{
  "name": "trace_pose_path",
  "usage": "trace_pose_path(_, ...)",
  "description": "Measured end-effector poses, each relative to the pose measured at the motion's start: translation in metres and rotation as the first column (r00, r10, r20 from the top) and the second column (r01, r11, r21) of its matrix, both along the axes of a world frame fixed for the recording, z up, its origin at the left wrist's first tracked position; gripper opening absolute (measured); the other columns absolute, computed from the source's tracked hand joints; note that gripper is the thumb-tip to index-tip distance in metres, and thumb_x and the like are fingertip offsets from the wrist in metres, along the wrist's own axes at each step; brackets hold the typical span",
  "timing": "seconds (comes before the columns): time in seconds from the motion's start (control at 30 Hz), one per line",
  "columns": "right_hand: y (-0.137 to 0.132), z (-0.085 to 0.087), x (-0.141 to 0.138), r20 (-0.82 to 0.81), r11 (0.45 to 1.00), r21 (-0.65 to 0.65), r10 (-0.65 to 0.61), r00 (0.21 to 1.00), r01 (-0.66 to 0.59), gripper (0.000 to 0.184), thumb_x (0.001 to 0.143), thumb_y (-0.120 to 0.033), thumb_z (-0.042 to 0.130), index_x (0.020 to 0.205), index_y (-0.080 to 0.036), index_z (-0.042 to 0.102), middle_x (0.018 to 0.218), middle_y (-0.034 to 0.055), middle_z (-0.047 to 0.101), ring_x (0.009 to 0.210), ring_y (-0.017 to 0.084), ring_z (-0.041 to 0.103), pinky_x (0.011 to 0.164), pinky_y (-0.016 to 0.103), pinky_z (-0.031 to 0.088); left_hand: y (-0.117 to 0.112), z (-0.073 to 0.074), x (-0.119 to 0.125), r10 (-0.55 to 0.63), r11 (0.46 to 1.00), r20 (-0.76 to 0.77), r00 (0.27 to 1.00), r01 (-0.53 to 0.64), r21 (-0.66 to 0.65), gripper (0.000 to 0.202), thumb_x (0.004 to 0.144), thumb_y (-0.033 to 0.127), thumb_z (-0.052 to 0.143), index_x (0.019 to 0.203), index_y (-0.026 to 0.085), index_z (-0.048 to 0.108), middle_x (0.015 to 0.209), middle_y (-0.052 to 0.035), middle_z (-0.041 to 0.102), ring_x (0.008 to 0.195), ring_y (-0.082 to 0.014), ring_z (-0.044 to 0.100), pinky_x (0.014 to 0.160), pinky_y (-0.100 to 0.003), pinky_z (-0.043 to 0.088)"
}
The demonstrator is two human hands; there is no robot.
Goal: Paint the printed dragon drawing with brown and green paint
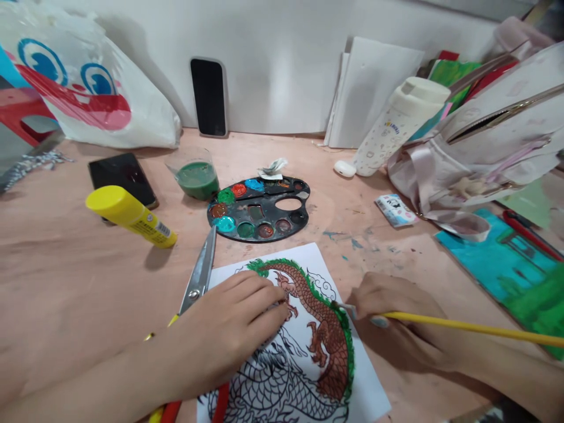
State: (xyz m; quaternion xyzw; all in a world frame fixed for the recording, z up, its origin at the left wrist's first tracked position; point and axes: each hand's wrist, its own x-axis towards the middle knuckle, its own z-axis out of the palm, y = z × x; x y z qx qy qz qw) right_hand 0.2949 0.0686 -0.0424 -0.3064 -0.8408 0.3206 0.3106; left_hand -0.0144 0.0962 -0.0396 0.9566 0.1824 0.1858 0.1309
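Note:
My left hand (229, 320) lies palm down on a sheet of white paper (372, 393), fingers stretched loosely over a printed dragon. Part of the dragon's body is painted brown, with green along its back edge; the lower scales are unpainted. Beneath my left hand and forearm is a pair of scissors (200, 273), its blades pointing toward the palette and its handle partly hidden. In my right hand (403, 308) is a paintbrush (476, 329) with a yellow handle. The brush tip touches or nearly touches the green edge at the paper's right side.
A black paint palette (235, 210) lies beyond the paper, beside a cup of green water (196, 179). A yellow glue stick (132, 217) and a phone (127, 176) are left. Another phone (208, 97) leans on the wall. A white bottle (399, 126) and backpack (506, 129) stand right.

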Motion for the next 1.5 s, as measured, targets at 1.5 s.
trace_pose_path(1.5, 0.0065, 0.0031, -0.0039, 0.016, 0.997, 0.077, -0.018, 1.0, 0.017, 0.027, 0.103, -0.031, 0.035, 0.112, -0.02, 0.058, 0.089, 0.0095, 0.068, 0.082, 0.02, 0.066, 0.07, 0.031, 0.054, 0.0009, -0.0004, 0.001, 0.001, 1.0, 0.021, 1.0, -0.001, 0.01, 0.039, 0.09, -0.002, 0.036, 0.121, 0.009, 0.057, 0.118, -0.0129, 0.061, 0.106, -0.0253, 0.054, 0.091, -0.041, 0.052)
